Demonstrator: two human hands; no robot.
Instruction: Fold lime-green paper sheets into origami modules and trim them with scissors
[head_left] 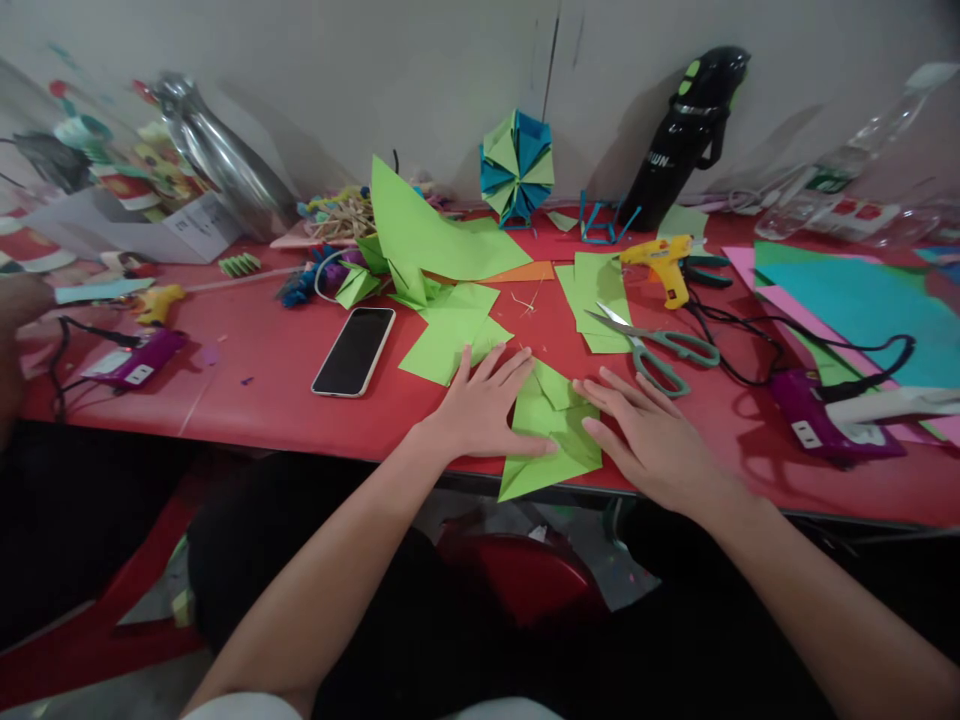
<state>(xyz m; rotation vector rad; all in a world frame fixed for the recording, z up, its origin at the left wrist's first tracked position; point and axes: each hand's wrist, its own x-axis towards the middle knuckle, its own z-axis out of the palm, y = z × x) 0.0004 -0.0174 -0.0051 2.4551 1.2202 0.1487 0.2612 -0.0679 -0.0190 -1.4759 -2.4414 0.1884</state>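
A folded sheet of light green paper (553,435) lies at the table's front edge, its near corner jutting past the edge. My left hand (486,405) rests flat on its left side, fingers spread and thumb across the paper. On the right side, my right hand (637,425) lies with fingers stretched out, their tips on the paper. Neither hand grips anything. Beyond my left hand are more green paper pieces (450,335). Grey-handled scissors (652,350) lie partly open just past my right hand, their tips over green paper strips (600,295).
A phone (354,350) lies left on the red table (255,380). A yellow glue gun (664,265) and its purple power block (825,415) are on the right. A black bottle (682,140) and a blue-green paper wheel (517,165) stand behind. Another person's hand (26,300) is far left.
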